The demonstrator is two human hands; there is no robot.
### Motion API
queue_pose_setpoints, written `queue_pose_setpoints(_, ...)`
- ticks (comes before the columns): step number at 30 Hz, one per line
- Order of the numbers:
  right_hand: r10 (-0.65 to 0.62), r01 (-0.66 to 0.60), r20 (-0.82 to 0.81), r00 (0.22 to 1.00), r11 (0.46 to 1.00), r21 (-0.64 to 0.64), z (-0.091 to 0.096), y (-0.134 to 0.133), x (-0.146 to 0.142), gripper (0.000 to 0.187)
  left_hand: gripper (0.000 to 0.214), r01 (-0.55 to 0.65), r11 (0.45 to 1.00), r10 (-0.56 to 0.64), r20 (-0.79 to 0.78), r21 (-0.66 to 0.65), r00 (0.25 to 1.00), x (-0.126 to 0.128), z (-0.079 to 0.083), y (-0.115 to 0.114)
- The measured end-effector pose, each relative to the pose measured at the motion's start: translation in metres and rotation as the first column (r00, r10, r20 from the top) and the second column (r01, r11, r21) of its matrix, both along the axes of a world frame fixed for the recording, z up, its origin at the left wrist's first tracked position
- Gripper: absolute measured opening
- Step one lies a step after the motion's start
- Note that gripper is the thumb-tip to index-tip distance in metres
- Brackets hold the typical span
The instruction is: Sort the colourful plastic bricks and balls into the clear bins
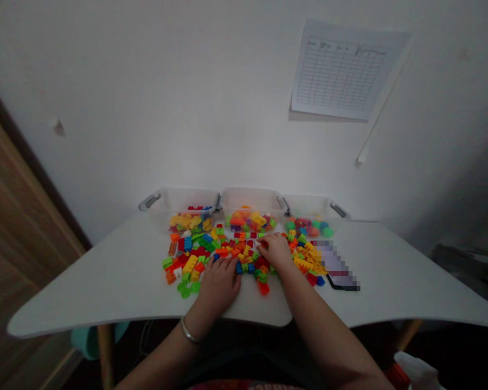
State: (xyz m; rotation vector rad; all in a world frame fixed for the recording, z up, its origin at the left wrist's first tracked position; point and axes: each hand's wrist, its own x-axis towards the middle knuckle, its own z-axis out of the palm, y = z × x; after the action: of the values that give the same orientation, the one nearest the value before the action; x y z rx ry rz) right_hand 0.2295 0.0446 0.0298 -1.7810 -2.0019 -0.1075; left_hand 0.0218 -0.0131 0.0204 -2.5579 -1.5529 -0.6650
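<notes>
A heap of small plastic building bricks in red, yellow, green, orange and blue lies spread on the white table. My left hand rests palm down at the heap's near edge, fingers stretched out over the bricks. My right hand reaches further in, fingers curled down onto bricks in the middle of the heap; what they pinch is too small to make out.
Three clear plastic bins stand in a row at the back against the wall: left bin, middle bin, right bin, each holding coloured pieces. A flat dark-edged object lies right of the heap. A printed sheet hangs on the wall.
</notes>
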Motion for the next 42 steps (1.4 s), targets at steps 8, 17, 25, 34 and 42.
queue_pose_setpoints(8,-0.005,0.005,0.005,1.0,1.0,-0.015,-0.001,0.001,-0.001,0.021,0.043,-0.001,1.0,0.001,-0.007,-0.004,1.0,0.0,-0.001,0.001)
queue_pose_setpoints(17,-0.009,0.01,0.022,1.0,0.999,-0.04,0.001,0.001,-0.004,0.027,0.042,0.0,1.0,0.0,-0.003,0.006,1.0,-0.001,-0.001,0.0)
queue_pose_setpoints(25,-0.031,0.028,-0.03,0.999,0.996,-0.082,0.0,0.004,-0.004,0.02,0.043,0.006,1.0,-0.006,0.006,-0.001,1.0,0.0,0.001,0.001)
queue_pose_setpoints(34,0.109,0.007,-0.301,0.947,0.934,0.358,0.003,0.006,0.001,0.018,0.043,0.008,1.0,-0.008,0.005,0.004,1.0,-0.003,-0.003,0.002)
queue_pose_setpoints(42,0.043,0.28,-0.486,0.873,0.772,0.571,0.049,0.02,0.02,0.032,0.043,0.009,1.0,-0.009,0.012,-0.009,1.0,-0.003,-0.003,0.001)
